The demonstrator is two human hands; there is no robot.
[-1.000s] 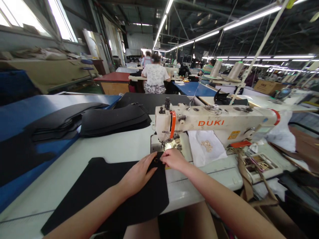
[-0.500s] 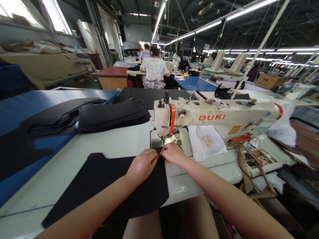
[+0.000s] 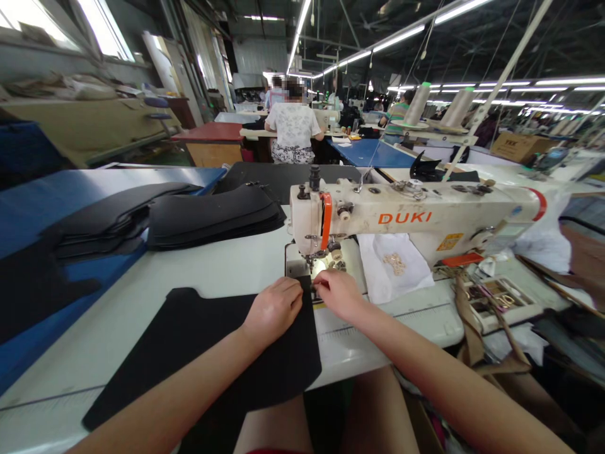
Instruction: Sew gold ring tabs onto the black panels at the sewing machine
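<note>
in front of the sewing machine (image 3: pixel 359 217), the left hand (image 3: pixel 276 309) curls on the black sheet (image 3: pixel 189 328); the right hand (image 3: pixel 339 293) curls nearby. can't tell if either holds anything.

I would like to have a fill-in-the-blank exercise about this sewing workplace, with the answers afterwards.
1. The left hand rests on a panel coloured ____.
2. The sewing machine bears the orange word ____.
3. In the picture, the stacked panels lie on the machine's ____ side.
4. The thread cones have ____ tops.

Answers: black; DUKI; left; green.
</note>
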